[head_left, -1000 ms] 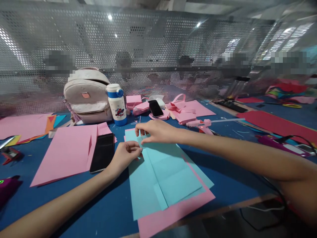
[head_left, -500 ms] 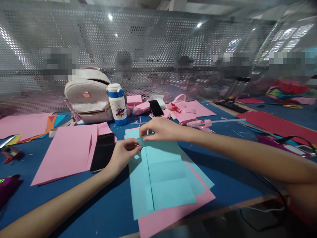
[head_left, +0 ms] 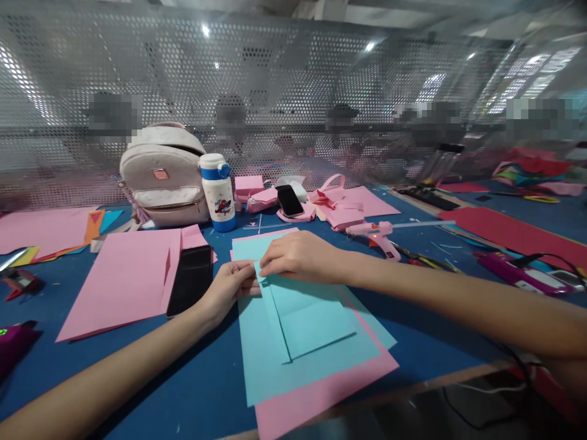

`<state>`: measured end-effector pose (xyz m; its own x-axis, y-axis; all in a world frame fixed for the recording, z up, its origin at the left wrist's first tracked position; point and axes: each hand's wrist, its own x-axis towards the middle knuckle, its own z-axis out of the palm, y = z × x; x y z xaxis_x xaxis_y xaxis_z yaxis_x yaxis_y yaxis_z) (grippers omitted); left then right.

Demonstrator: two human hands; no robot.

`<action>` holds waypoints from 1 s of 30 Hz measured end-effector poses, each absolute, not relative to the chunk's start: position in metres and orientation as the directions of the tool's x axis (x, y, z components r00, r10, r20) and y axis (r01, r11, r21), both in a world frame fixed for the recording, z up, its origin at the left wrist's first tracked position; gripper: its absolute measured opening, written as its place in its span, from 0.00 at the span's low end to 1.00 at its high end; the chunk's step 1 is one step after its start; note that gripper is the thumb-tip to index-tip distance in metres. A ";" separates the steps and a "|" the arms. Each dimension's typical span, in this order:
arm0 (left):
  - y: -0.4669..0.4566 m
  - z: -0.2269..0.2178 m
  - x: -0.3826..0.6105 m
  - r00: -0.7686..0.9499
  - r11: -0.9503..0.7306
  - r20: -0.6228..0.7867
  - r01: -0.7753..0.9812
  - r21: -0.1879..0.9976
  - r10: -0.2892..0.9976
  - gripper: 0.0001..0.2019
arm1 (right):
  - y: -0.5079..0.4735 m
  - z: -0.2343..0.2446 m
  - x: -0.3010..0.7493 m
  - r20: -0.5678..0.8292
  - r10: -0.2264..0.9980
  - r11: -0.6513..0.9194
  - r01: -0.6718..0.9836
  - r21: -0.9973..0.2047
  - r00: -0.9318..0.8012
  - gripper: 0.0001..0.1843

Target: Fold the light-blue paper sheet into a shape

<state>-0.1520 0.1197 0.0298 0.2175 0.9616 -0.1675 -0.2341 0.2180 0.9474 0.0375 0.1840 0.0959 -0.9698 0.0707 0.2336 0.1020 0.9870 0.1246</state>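
Both hands at the top-left corner of a folded blue sheet

L. hand (head_left: 235, 286), forearm entering from approx. 8 o'clock: palm turned inward, thumb and fingers pinching the folded blue sheet (head_left: 312, 318) at its upper-left corner. R. hand (head_left: 297, 258), forearm entering from approx. 4 o'clock: back of hand up, fingers curled and close together, tips bent down onto the same corner, touching the l. fingertips or nearly so; thumb hidden, so cannot tell whether it pinches too.

Folded sheet lies at approx. 4 o'clock from the l. hand and 6 o'clock from the r., on a larger blue sheet (head_left: 261, 366), w/ a pink sheet (head_left: 321, 403) beneath that. Black phone (head_left: 189, 284) at the l. hand's 9 o'clock; pink glue gun (head_left: 373, 232) at the r. hand's 2–3 o'clock.

Cf. 0.5 s earlier: r. hand lower, nearer the wearer; folded sheet's bottom edge farther from the wearer; pliers (head_left: 424, 258) beside the glue gun now in view above the r. forearm.
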 end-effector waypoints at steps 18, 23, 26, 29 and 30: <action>0.117 0.032 -0.151 0.160 0.096 -0.065 -0.194 0.976 0.985 0.17 | 0.185 0.091 0.049 0.333 0.207 0.977 0.180 -0.112 -0.920 0.09; 0.111 0.038 -0.145 0.127 -0.011 0.017 -0.044 0.999 0.992 0.19 | 0.184 0.104 0.043 0.238 0.492 0.857 0.417 -0.303 -0.837 0.10; 0.108 0.038 -0.144 0.123 -0.031 0.031 -0.001 1.000 0.992 0.20 | 0.181 0.109 0.037 0.144 0.565 0.799 0.495 -0.341 -0.813 0.05; 0.108 0.034 -0.144 0.151 -0.026 0.021 0.027 0.999 0.988 0.22 | 0.180 0.110 0.032 0.145 0.585 0.777 0.501 -0.381 -0.798 0.04; 0.108 0.033 -0.144 0.159 -0.029 0.022 0.040 0.999 0.987 0.24 | 0.180 0.111 0.031 0.144 0.590 0.768 0.497 -0.405 -0.795 0.04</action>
